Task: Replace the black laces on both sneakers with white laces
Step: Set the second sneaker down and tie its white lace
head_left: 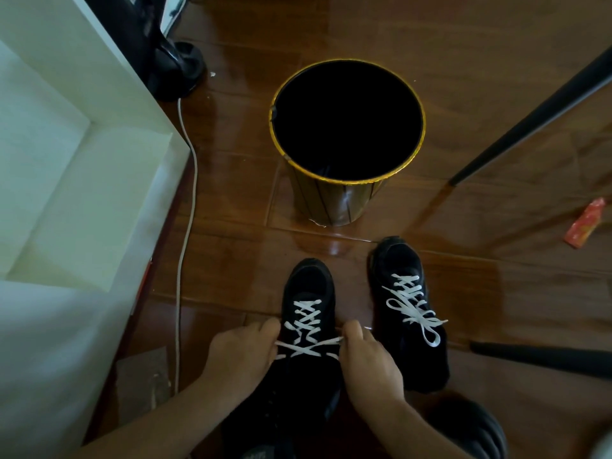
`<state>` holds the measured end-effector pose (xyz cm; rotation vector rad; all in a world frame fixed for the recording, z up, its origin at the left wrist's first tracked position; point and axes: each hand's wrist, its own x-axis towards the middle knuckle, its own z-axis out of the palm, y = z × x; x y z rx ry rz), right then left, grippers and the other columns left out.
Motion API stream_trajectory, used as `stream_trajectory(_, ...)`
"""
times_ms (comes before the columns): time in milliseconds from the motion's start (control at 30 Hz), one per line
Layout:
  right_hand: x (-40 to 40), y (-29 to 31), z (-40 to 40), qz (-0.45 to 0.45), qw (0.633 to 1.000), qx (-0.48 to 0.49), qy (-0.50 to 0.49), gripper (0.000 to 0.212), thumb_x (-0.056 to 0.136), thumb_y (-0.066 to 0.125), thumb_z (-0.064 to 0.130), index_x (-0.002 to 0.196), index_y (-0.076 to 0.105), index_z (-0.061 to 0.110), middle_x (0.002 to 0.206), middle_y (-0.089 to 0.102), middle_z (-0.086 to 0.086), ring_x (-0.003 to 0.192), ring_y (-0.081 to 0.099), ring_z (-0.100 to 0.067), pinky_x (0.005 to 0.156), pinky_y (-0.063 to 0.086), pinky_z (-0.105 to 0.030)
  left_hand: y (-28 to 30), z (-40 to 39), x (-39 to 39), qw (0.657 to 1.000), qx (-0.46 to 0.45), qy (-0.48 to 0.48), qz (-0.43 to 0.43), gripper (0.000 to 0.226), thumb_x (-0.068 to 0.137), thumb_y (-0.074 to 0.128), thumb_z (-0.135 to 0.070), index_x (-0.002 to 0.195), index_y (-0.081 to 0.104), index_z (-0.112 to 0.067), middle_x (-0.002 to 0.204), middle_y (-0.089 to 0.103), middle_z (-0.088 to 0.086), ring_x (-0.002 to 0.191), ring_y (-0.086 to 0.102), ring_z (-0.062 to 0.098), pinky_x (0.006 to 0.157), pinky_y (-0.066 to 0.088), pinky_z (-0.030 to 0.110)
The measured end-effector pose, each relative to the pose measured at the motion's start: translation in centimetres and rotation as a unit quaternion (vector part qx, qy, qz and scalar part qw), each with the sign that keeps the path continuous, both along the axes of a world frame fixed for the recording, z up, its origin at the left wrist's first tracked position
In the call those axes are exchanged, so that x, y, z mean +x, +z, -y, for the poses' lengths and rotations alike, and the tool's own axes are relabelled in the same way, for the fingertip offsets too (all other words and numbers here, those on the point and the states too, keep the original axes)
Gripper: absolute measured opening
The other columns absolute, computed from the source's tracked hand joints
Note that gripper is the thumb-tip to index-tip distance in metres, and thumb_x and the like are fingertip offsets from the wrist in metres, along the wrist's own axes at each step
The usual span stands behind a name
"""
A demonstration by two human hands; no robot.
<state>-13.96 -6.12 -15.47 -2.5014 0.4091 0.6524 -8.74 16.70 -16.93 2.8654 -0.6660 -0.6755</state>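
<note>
Two black sneakers stand side by side on the wooden floor. The left sneaker [309, 293] carries a white lace [306, 323] crossed up its eyelets, its two ends crossing over the tongue. My left hand [243, 349] pinches one lace end at the shoe's left side. My right hand [367, 356] pinches the other end at its right side. The lace runs taut between them. The right sneaker [402, 270] has a white lace [412, 303] tied in a bow. No black lace shows.
A dark bin with a gold rim [347, 180] stands just beyond the shoes. White furniture [82, 160] and a white cable [185, 226] lie to the left. Black tripod legs [530, 117] cross at right, near a red wrapper [584, 223].
</note>
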Motion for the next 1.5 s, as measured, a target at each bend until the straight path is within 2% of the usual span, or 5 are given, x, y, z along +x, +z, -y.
stream_trajectory(100,0.1,0.1,-0.6,-0.016,0.973,0.127,-0.19,0.011,0.102,0.058,0.038,0.101,0.051,0.03,0.097,0.064,0.012,0.087,0.062,-0.01,0.07,0.044,-0.029,0.7,1.4,0.3,0.974,-0.083,0.174,-0.118,0.014,0.106,0.049,-0.047,0.104,0.044,-0.034,0.083,0.065,-0.005,0.071,0.064,0.014,0.059,0.046,0.034)
stream_trajectory(300,0.5,-1.8,-2.3,-0.082,0.874,0.293,-0.379,0.018,0.091,0.075,0.029,0.082,0.064,0.019,0.079,0.075,0.003,0.081,0.07,-0.016,0.068,0.049,-0.027,2.1,3.5,-0.4,0.719,-0.239,0.491,-0.43,0.027,0.103,0.058,-0.05,0.109,0.075,-0.03,0.079,0.072,-0.003,0.072,0.06,0.017,0.054,0.036,0.023)
stream_trajectory(500,0.8,-1.7,-2.1,-0.069,0.91,0.267,-0.311,0.011,0.099,0.064,0.023,0.089,0.063,0.018,0.084,0.073,0.0,0.086,0.069,-0.02,0.073,0.057,-0.033,1.4,3.2,-0.8,0.759,-0.281,0.45,-0.378,0.019,0.109,0.053,-0.034,0.107,0.071,-0.03,0.067,0.068,-0.012,0.054,0.059,0.002,0.048,0.041,0.022)
stream_trajectory(667,1.1,-0.2,-0.6,-0.03,0.976,0.112,-0.185,0.009,0.107,0.046,0.028,0.104,0.052,0.021,0.092,0.06,0.005,0.086,0.059,-0.011,0.077,0.049,-0.034,1.1,1.5,0.1,0.988,-0.023,0.071,-0.134,0.012,0.109,0.043,-0.04,0.1,0.047,-0.032,0.088,0.063,-0.008,0.077,0.061,0.013,0.07,0.049,0.036)
stream_trajectory(1500,1.5,-0.3,-2.6,-0.042,0.962,0.16,-0.216,0.012,0.106,0.045,0.028,0.102,0.054,0.021,0.106,0.06,-0.002,0.095,0.057,-0.016,0.081,0.041,-0.031,0.1,1.4,-0.6,0.948,-0.16,0.22,-0.163,0.021,0.11,0.046,-0.034,0.09,0.043,-0.031,0.075,0.064,-0.001,0.065,0.062,0.012,0.063,0.049,0.041)
